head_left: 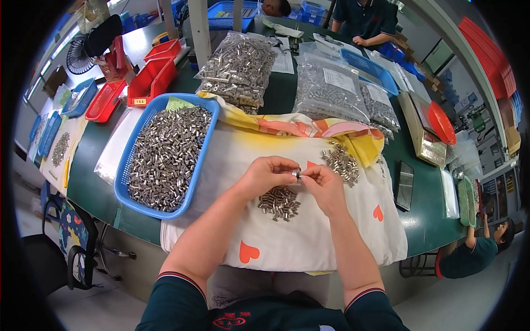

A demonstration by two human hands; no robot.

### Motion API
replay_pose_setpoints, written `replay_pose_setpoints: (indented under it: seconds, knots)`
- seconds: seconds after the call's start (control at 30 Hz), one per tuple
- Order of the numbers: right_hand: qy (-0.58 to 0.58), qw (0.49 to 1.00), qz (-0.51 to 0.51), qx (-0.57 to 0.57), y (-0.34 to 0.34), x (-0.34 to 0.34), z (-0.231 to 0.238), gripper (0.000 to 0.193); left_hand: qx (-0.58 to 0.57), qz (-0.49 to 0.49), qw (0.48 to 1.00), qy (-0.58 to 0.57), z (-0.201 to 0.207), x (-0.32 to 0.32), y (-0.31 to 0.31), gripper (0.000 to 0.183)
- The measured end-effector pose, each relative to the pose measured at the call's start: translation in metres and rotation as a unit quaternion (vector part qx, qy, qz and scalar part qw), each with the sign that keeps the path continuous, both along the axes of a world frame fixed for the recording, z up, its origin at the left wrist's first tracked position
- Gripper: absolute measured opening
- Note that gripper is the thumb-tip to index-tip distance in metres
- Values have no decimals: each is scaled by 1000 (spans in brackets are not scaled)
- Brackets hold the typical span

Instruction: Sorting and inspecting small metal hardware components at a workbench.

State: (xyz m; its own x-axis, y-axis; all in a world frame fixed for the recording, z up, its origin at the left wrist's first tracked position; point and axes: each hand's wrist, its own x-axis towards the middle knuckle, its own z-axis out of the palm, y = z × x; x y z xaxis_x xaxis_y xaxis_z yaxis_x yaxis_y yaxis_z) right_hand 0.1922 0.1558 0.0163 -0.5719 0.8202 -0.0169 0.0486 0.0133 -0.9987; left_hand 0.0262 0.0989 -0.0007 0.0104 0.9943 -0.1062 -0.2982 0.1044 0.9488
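Over the white cloth [221, 243], my left hand [269, 175] and my right hand [323, 186] meet fingertip to fingertip. Between them they pinch a small shiny metal sleeve [296, 173], partly hidden by the fingers. Just below my hands lies a pile of small metal cylinders [279, 204]. A second pile of similar metal pieces [341, 164] rests beyond my right hand. Left of my left forearm stands a blue plastic basket [119, 190] filled with many of these cylinders.
Clear bags of metal parts [234, 69] and more bags [328, 88] stand along the back. Red bins [152, 80] are at the far left. At right lie a phone [404, 186] and a scale with a red dish [441, 122]. Another person [364, 22] works opposite.
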Motion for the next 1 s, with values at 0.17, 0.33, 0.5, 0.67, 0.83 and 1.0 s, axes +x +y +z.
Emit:
replay_pose_setpoints:
  seconds: [0.17,0.33,0.5,0.67,0.83,1.0]
  knots:
    - [-13,999,-9,49,0,-2,-2,6,-2,-4,1000,-13,-1,-2,1,24]
    - [-96,966,-30,240,-9,-3,8,7,-2,3,1000,27,0,0,0,25]
    - [-104,949,-30,296,-10,-5,11,8,-4,6,999,33,1,-2,-1,26]
    - [-107,986,29,121,1,5,13,9,-17,-17,999,48,9,-1,-1,26]
    - [-145,979,5,144,16,12,12,11,-19,-21,996,86,8,-3,-4,26]
    - [-317,838,-179,406,52,30,-2,8,-14,-24,996,85,8,2,-1,26]
